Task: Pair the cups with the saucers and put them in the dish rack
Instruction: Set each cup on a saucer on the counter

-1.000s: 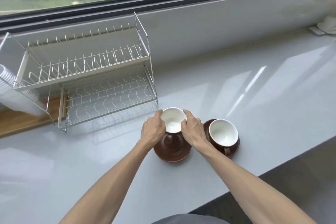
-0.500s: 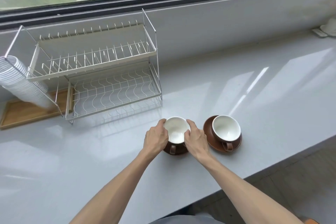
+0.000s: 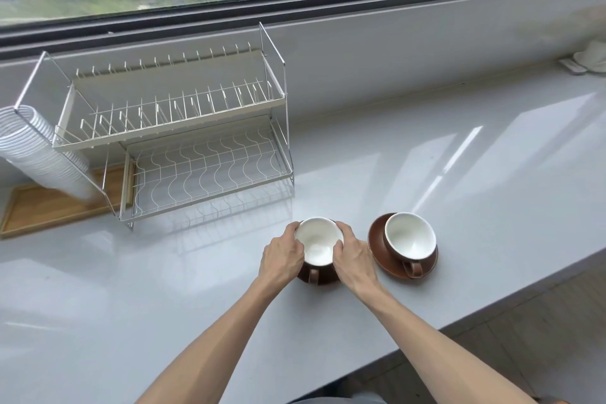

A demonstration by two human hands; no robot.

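Both hands, left [image 3: 283,256] and right [image 3: 352,254], are closing their curled fingers around one cup [image 3: 318,248], which is sitting between them on the counter [image 3: 459,174]; whether a saucer is lying under it I cannot tell. Just to the right of the right hand, a second cup [image 3: 410,239] is already standing on its saucer [image 3: 377,236]. Beyond the left hand, the rack [image 3: 196,128] is holding nothing, so I judge the pairing nearly done and the loading not yet begun.

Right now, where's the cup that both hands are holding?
In the head view, the held cup sits near the counter's front edge, between the left hand and right hand, left of the cup on its saucer, in front of the dish rack.
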